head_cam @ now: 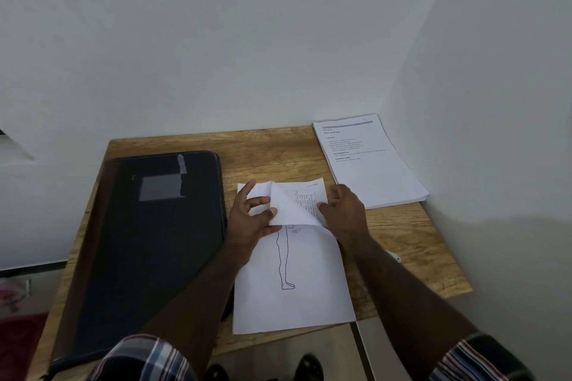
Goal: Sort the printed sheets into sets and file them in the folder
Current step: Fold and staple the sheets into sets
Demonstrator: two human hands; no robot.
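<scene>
A: Where are the sheets?

B: A small set of printed sheets (291, 275) lies on the wooden table (402, 238), near the middle of its near edge. The top sheet shows a line drawing of a leg with "90°" beside it. Its far end is folded back toward the person, and a page with a table of text shows underneath.

A: And the hands?

B: The left hand (250, 219) pinches the folded flap at its left edge, thumb on top. The right hand (346, 210) rests on the right edge of the set, fingers curled at the paper; I cannot tell whether it actually grasps a sheet.

A: What lies around them?

B: A thicker stack of printed pages (371, 164) sits at the far right corner, against the wall, apart from the hands. A closed black folder (148, 241) covers the table's left side, just beside the set.
</scene>
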